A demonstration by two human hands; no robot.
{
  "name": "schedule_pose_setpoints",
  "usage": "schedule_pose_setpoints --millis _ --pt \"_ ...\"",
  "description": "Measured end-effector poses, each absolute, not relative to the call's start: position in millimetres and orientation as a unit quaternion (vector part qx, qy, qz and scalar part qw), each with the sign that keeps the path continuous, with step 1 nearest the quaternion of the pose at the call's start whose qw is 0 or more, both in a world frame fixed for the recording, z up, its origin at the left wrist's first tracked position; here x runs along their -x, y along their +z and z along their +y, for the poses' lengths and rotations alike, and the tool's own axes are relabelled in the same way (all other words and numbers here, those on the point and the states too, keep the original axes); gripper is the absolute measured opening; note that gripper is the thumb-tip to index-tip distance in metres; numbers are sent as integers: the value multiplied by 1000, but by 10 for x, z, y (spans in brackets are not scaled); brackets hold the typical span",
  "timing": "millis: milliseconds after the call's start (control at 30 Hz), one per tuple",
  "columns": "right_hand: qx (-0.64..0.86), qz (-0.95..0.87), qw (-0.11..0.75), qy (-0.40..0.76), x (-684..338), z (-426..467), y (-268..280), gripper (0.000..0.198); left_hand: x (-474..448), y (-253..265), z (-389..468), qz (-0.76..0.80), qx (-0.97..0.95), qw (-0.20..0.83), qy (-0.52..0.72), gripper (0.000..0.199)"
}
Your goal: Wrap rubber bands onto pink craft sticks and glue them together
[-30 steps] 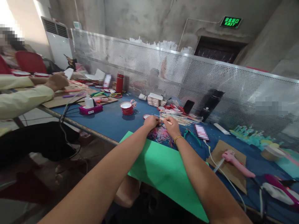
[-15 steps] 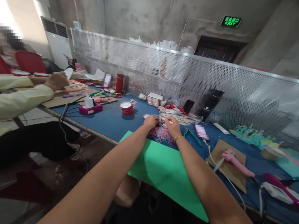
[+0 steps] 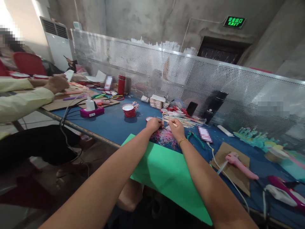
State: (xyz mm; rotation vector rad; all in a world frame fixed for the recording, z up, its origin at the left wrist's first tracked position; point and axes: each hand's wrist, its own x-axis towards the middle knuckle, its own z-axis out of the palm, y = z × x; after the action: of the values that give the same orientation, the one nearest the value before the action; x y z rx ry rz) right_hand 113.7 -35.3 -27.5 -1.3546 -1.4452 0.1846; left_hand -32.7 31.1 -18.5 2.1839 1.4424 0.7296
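Note:
My left hand [image 3: 154, 125] is closed, its fingertips pinching the lower part of a small, thin, pinkish upright piece [image 3: 163, 117] too small to name. Just to its right, my right hand [image 3: 177, 129] is closed around a pale thin stick [image 3: 175, 124], whose tip points toward the upright piece; I cannot tell whether they touch. Below both hands lies a tangled heap of pink, blue and red threads [image 3: 166, 138]. A green sheet [image 3: 164, 168] spreads under my forearms, over the table's front edge. Pale flat sticks [image 3: 188, 121] lie behind my right hand.
Teal-handled pliers [image 3: 196, 140] and a phone [image 3: 204, 134] lie to the right. Beyond them a pink glue gun [image 3: 240, 165] rests on cardboard [image 3: 224, 152]. Stacked red-rimmed rings [image 3: 129, 111] and a purple power strip [image 3: 92, 112] stand left. A co-worker's hand [image 3: 58, 83] works far left.
The hands and the pieces they hold have stayed nearly in place. The whole view has shifted very slightly.

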Motion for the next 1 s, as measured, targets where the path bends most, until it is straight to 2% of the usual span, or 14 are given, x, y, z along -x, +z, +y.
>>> schedule_pose_setpoints --millis 1000 --pt "549 -620 554 85 -1154 -301 -275 26 321 -155 301 510 -794 197 266 22"
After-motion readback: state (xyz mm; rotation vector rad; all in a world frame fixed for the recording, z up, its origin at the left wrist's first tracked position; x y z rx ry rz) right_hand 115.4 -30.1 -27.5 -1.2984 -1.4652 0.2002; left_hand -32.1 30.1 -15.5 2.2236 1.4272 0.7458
